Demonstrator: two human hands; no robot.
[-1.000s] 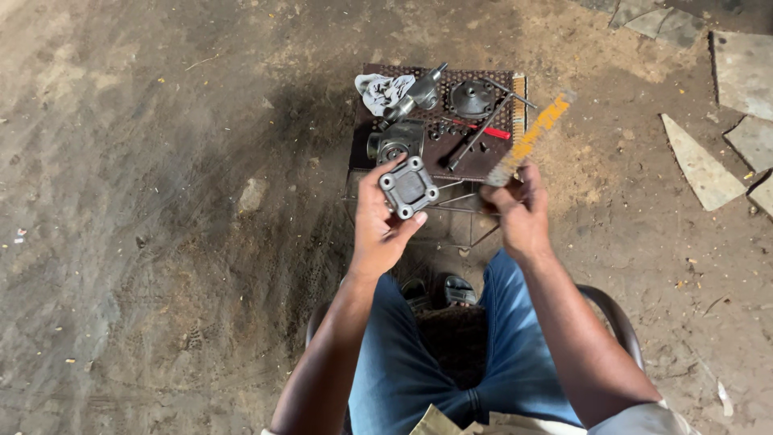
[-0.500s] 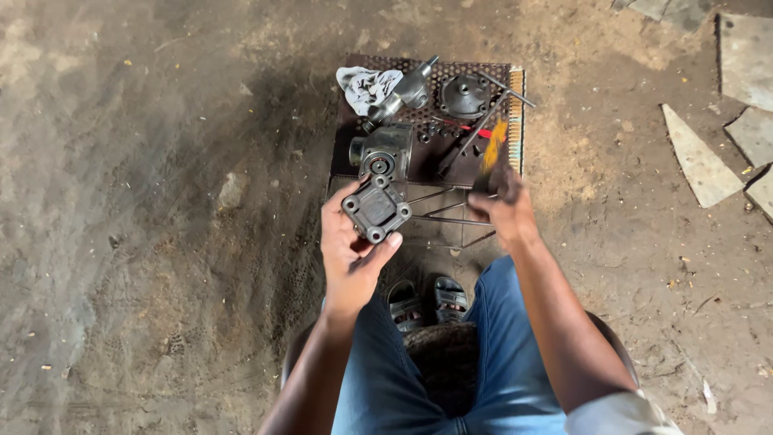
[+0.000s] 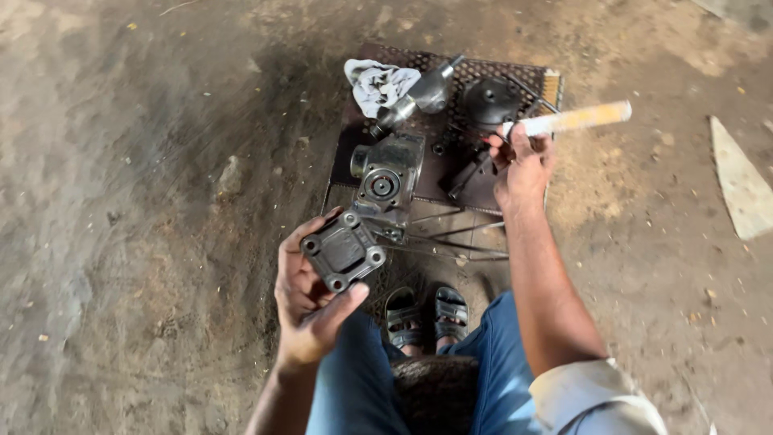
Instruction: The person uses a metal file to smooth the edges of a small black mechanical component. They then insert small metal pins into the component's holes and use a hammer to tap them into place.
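My left hand (image 3: 310,298) holds a dark square metal cover plate (image 3: 343,252) with bolt holes at its corners, raised in front of my knees. My right hand (image 3: 522,167) grips a tool with a long pale yellow handle (image 3: 573,120), lifted over the right part of a perforated metal tray (image 3: 451,173). On the tray stands a grey metal housing (image 3: 389,173) with a round opening facing me, just beyond the cover plate.
The tray also carries a white rag (image 3: 378,83), a cylindrical metal part (image 3: 425,95) and a round dark disc (image 3: 491,101). It rests on a thin wire stand (image 3: 451,238) on a dirt floor. My sandalled feet (image 3: 427,314) are below. A pale stone slab (image 3: 745,189) lies at right.
My right hand has lifted the yellow-handled tool up off the tray. My left hand has brought the cover plate lower and closer to me.
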